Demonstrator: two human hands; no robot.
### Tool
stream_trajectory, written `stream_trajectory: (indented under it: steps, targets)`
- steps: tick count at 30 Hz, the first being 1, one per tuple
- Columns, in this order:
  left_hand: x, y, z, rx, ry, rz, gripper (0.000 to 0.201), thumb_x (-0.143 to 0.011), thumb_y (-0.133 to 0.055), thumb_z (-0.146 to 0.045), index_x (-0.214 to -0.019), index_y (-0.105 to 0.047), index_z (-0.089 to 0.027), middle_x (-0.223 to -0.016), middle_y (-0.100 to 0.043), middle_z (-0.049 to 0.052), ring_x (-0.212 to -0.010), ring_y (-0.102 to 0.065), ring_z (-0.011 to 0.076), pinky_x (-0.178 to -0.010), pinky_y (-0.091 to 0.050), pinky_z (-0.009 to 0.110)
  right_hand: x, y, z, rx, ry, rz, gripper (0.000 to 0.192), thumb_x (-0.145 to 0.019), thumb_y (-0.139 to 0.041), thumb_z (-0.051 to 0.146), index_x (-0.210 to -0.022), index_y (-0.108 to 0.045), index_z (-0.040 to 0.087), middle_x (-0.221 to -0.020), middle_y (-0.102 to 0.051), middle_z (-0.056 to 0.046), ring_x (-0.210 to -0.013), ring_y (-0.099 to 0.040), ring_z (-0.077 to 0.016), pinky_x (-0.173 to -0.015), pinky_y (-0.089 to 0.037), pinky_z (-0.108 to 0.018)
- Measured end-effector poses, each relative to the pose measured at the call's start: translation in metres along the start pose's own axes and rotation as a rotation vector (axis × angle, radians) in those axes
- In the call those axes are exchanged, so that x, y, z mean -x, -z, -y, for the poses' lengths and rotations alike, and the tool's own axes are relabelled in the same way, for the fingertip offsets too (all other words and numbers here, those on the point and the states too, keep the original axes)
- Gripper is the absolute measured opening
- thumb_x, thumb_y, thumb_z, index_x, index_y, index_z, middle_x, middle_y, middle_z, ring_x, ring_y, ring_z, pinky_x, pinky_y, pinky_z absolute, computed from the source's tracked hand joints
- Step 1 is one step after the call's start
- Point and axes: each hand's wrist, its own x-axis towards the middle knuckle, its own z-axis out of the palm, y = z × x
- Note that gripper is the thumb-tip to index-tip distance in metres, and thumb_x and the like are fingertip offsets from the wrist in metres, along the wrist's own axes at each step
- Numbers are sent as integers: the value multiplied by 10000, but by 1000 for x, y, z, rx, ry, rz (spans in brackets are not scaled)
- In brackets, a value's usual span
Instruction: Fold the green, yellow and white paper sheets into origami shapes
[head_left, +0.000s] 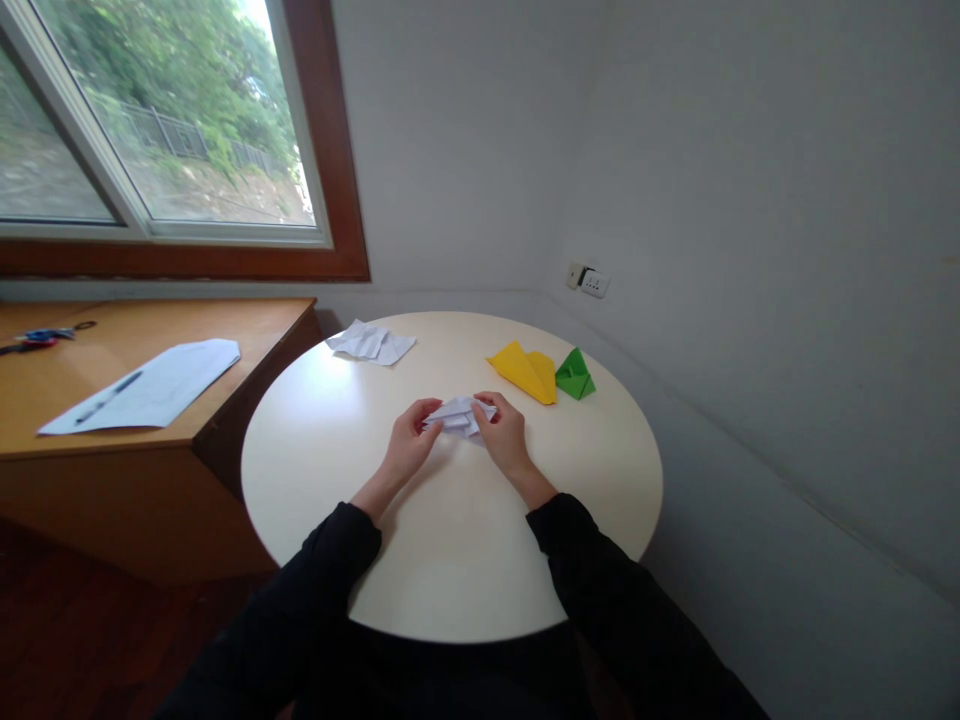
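Both hands at the middle of the round white worktop [450,560], pinching a partly folded white paper [459,414] from either side. Left hand [409,440] with fingers curled onto the paper's left edge, grip closed on it; right hand [504,432] holding the right edge the same way, thumb and fingers clamped on the sheet. Paper resting on or just above the worktop, between the two hands, already creased into several layers, its final shape too small to make out. By the look of it, folding well under way but not finished: flaps loose, both hands engaged in a crease. Farther back and to the right, a yellow folded figure [525,370] and a green folded figure [574,375], touching side by side, apparently complete. At the far left edge of the worktop, a crumpled white sheet [371,343], well apart from the hands. On the wooden desk [225,320] to the left, a flat sheet [150,385] with a pen [109,397] lying on it.
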Motion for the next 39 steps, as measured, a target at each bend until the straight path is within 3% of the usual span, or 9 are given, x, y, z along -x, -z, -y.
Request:
stream_trajectory:
  steps: [3, 6, 15, 22, 30, 35, 39]
  targets:
    - [-1, -1, 2, 37, 27, -2, 319, -751, -578, -320, -1008, -590, -132, -1002, -665, 110, -883, -625, 204, -756, -494, 320, 0, -1, 0, 4, 47, -23, 177, -795, -508, 277, -865, -628, 168, -868, -681, -68, -758, -614, -189, -641, -474, -291]
    - [-2, -2, 4, 44, 46, 9, 303, -736, -611, -371, -920, -633, -131, -917, -680, 99, -805, -624, 193, -723, -488, 309, 0, -2, -2, 5, 93, -61, 166, -792, -513, 264, -849, -632, 163, -843, -681, -65, -755, -617, -187, -634, -478, -290]
    - [-1, -3, 13, 74, 83, 61, 232, -711, -630, -340, -817, -653, -135, -731, -654, 43, -648, -574, 147, -614, -453, 261, 1, -4, 0, 25, 237, -112, 124, -820, -516, 248, -824, -626, 191, -802, -655, -52, -748, -613, -174, -606, -498, -280]
    - [-1, -4, 9, 106, 111, 63, 237, -725, -602, -333, -840, -648, -131, -665, -618, 19, -599, -534, 128, -566, -407, 235, 6, -7, 6, 66, 378, -47, 112, -837, -509, 208, -861, -617, 198, -840, -640, -61, -779, -609, -173, -633, -514, -283]
    - [1, -5, 1, 158, 140, 46, 225, -718, -593, -326, -597, -596, -137, -540, -503, -32, -525, -396, 92, -499, -284, 219, 12, -15, 5, 163, 508, 75, 275, -750, -464, 59, -900, -632, 218, -896, -670, -60, -859, -616, -201, -760, -509, -337]
    - [0, -6, 1, 262, 198, 33, 229, -679, -597, -279, -509, -525, -144, -481, -412, -57, -488, -323, 73, -473, -229, 214, 14, -18, 4, 233, 537, 117, 362, -689, -456, 16, -911, -650, 225, -949, -686, -54, -900, -618, -214, -802, -491, -365]
    - [1, -6, -1, 412, 268, 73, 128, -638, -573, -236, -556, -559, -139, -494, -433, -52, -475, -342, 70, -469, -256, 207, 15, -18, 5, 266, 552, 147, 371, -697, -460, 13, -940, -658, 212, -987, -689, -62, -937, -617, -216, -806, -483, -370]
